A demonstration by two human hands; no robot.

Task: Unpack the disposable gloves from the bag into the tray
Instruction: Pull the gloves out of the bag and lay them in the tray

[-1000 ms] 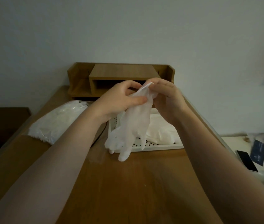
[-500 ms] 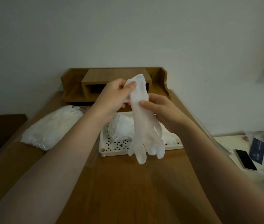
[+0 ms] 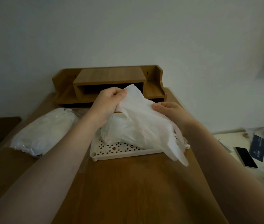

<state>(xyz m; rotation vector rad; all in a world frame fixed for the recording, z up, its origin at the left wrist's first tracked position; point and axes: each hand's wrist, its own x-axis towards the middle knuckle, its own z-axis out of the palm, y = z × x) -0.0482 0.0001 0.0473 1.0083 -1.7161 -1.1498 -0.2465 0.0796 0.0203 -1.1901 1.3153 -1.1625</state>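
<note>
Since half a second ago the glove (image 3: 141, 126) has gone from hanging upright between my hands to lying spread across the tray (image 3: 124, 155), its fingers trailing over the tray's front right corner onto the table (image 3: 128, 191). My left hand (image 3: 110, 102) has dropped with it and my right hand (image 3: 170, 110) has swung out to the glove's far right side.

From here I'd worry the trailing fingers slide off the tray once I let go, since the film is light and part of it overhangs the rim. It could also cling to my skin and lift back out.

Left grip: fingers curled, pinching the cuff edge near the tray's back. Right grip: thumb and fingers closed on the glove's right edge, holding it down. The bag (image 3: 45, 131) of remaining gloves lies by the table's left edge, just beside the tray
</note>
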